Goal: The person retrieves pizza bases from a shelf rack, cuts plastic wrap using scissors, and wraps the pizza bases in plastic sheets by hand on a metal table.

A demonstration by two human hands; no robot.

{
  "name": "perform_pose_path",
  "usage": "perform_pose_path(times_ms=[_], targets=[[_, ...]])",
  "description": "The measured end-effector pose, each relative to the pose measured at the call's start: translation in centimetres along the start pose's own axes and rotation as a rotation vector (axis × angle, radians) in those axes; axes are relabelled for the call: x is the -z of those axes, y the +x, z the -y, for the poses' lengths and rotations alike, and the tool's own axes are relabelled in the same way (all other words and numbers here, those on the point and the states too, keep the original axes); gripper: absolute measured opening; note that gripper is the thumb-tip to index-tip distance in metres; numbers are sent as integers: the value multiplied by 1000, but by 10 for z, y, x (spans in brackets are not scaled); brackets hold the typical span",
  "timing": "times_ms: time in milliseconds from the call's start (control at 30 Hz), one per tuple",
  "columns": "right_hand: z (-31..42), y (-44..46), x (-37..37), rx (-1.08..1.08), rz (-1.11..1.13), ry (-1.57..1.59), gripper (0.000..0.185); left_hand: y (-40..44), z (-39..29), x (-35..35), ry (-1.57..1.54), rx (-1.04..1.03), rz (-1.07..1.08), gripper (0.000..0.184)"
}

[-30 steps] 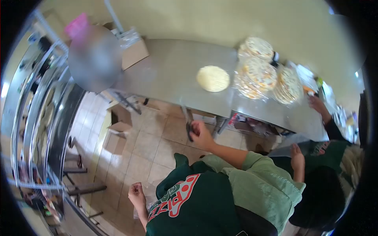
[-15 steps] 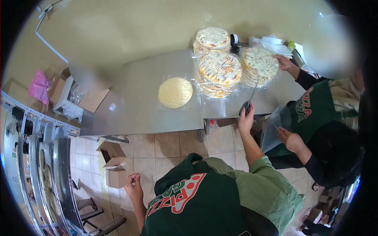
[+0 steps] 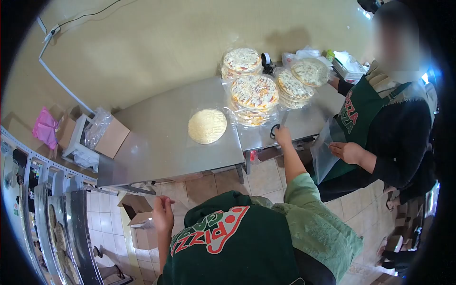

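My right hand (image 3: 283, 137) grips the scissors (image 3: 274, 131) by their dark handles over the table's front edge, with the blades toward the bagged pizzas. A bagged pizza stack (image 3: 254, 92) stands just beyond them; another stack (image 3: 242, 61) is behind it, and a third (image 3: 293, 90) to the right. My left hand (image 3: 163, 213) is low in front of the table, its fingers curled together; what they hold, if anything, is too faint to tell. A pale round base (image 3: 207, 126) lies on the steel table (image 3: 156, 137).
At right a co-worker in a green apron (image 3: 356, 109) holds a bagged pizza (image 3: 309, 72) and a clear bag (image 3: 325, 149). An open carton (image 3: 112, 137) with plastic stands at the table's left end. Floor cartons (image 3: 142, 228) and a tray rack (image 3: 61, 223) are at left.
The view has swung right and risen. My right hand with the scissors has come from below the table edge to the pizza stacks. The co-worker has lifted a bagged pizza off the right stack.
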State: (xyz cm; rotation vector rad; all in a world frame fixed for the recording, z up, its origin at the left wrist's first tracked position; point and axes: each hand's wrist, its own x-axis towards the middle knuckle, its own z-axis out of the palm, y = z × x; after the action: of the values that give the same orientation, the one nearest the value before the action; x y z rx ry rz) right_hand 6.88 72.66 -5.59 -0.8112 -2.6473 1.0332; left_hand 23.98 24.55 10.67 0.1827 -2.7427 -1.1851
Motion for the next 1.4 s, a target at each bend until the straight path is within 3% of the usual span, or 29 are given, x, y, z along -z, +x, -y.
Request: perform_pose_path(times_ms=[67, 133, 167, 200, 233, 267, 433, 467, 567, 633, 700, 767, 800, 900, 1000, 1100, 1200, 1300, 1333, 1400], targets=[[5, -30, -8, 334, -122, 27, 28, -5, -1, 4, -42, -36, -5, 10], [21, -83, -23, 503, -239, 76, 25, -13, 22, 2, -62, -18, 16, 10], [54, -120, -4, 265, 193, 186, 30, -14, 29, 2, -71, -7, 27, 9], [49, -133, -33, 409, 467, 28, 37, -18, 23, 5, -14, 38, 51, 9], [44, -165, -58, 381, 815, 320, 41, -19, 34, 3, -80, 44, 56, 9], [33, -194, -102, 597, 1108, 469, 45, -20, 52, -4, -146, 51, 58, 9], [95, -216, -56, 615, 1387, -91, 47, -18, 54, -4, -150, 28, 85, 10], [131, -211, -38, 753, 1328, -757, 46, -14, 56, -7, -143, 4, 101, 10], [182, -219, -43, 703, 1210, -310, 38, -4, 51, -10, -80, -132, 95, 12], [210, -249, -52, 1092, 796, 364, 34, 2, 17, 4, -48, -201, 85, 12], [254, -265, -47, 1366, 550, 327, 31, 13, 4, 12, -38, -336, 41, 14], [281, -276, -48, 1384, 554, 324, 31, 23, 1, 25, -16, -554, -50, 17], [286, -276, -48, 1269, 695, 323, 31, 28, 0, 33, 2, -668, -87, 19], [313, -280, -45, 786, 1036, 357, 23, 37, -11, 69, 148, -785, -471, 31], [334, -281, -74, 756, 939, 625, 14, 24, 11, 90, 181, -933, -731, 48], [370, -302, -82, 432, 993, 906, 12, 4, 47, 87, 105, -889, -650, 61], [388, -332, -105, -62, 1052, 1361, 13, -15, 68, 89, 49, -622, -596, 65], [406, -380, -107, -180, 1164, 1313, 15, -19, 93, 99, -13, -415, -507, 66], [405, -388, -118, -106, 1380, 1402, 22, -22, 98, 109, 36, -388, -497, 65], [402, -404, -124, -72, 1468, 1373, 35, -24, 120, 118, -145, -312, -490, 57]])
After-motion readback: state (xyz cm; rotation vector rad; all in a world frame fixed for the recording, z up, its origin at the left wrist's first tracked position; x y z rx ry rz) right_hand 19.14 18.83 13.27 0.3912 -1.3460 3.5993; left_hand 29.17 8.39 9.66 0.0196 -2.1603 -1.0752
